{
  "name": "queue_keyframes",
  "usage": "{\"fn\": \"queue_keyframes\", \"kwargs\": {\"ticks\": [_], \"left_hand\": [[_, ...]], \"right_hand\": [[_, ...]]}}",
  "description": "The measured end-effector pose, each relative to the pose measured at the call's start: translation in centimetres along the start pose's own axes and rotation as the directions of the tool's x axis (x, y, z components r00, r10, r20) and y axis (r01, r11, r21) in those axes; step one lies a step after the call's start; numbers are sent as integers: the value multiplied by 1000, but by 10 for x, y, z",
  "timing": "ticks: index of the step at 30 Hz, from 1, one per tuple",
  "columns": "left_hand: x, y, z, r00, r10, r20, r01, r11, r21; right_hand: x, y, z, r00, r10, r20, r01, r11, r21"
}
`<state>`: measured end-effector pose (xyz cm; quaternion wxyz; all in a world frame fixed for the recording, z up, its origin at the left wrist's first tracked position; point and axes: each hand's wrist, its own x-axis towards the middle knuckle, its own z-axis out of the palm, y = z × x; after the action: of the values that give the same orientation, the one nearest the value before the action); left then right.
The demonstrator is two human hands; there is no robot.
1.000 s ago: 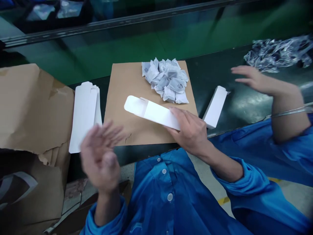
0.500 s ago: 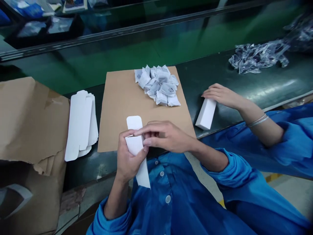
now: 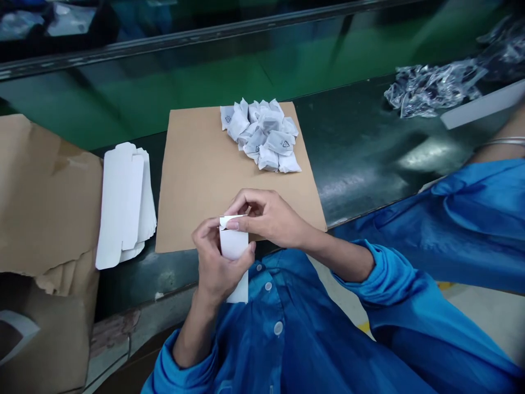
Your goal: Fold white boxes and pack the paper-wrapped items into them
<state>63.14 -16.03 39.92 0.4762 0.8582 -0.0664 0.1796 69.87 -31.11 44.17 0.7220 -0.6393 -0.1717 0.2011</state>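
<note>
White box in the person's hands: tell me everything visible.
The white box is plain, long and narrow, apparently thin card, its length running up and down the picture. The left hand grips its sides; the right hand has thumb and fingers at its upper end, on a flap. Its lower end shows before the blue clothing; contact there is unclear. Its contents are hidden.

White box [image 3: 235,247], lower center — partly hidden by left hand [image 3: 215,268], right hand [image 3: 273,219]. Co-worker's forearm [image 3: 512,127] cut by right edge, brown carton [image 3: 45,191] by left. Packets [image 3: 262,134], upper center — print too small.
</note>
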Motion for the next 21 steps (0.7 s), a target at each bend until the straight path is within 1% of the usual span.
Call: {"fn": "queue_keyframes", "kwargs": {"ticks": [2, 5, 8, 10, 11, 13, 17, 19, 21], "left_hand": [[-1, 1, 1, 1000, -26, 13, 26, 1000, -16], [-1, 2, -4, 992, -27, 121, 19, 998, 66], [-1, 2, -11, 984, -12, 175, -10, 992, 124], [-3, 1, -14, 982, -19, 186, -6, 991, 136], [-4, 0, -14, 979, -24, 201, -5, 990, 141], [-7, -1, -14, 968, -24, 248, -12, 990, 142], [-9, -1, -14, 950, -7, 313, -28, 994, 107], [-6, 1, -15, 950, -16, 313, -16, 995, 99], [-2, 3, -18, 956, -33, 291, 1, 994, 110]], "right_hand": [[-4, 0, 2, 997, -66, -33, 63, 995, -77], [-10, 4, 5, 971, -237, -30, 224, 948, -226], [-17, 13, 7, 914, -403, 42, 391, 849, -355], [-22, 22, 9, 875, -481, 59, 458, 781, -424], [-24, 26, 10, 860, -507, 55, 473, 752, -458], [-27, 33, 11, 844, -534, 50, 477, 705, -524], [-30, 36, 9, 846, -520, 119, 467, 613, -638], [-30, 34, 8, 856, -498, 142, 463, 612, -641], [-30, 32, 8, 870, -474, 132, 449, 654, -609]]}}
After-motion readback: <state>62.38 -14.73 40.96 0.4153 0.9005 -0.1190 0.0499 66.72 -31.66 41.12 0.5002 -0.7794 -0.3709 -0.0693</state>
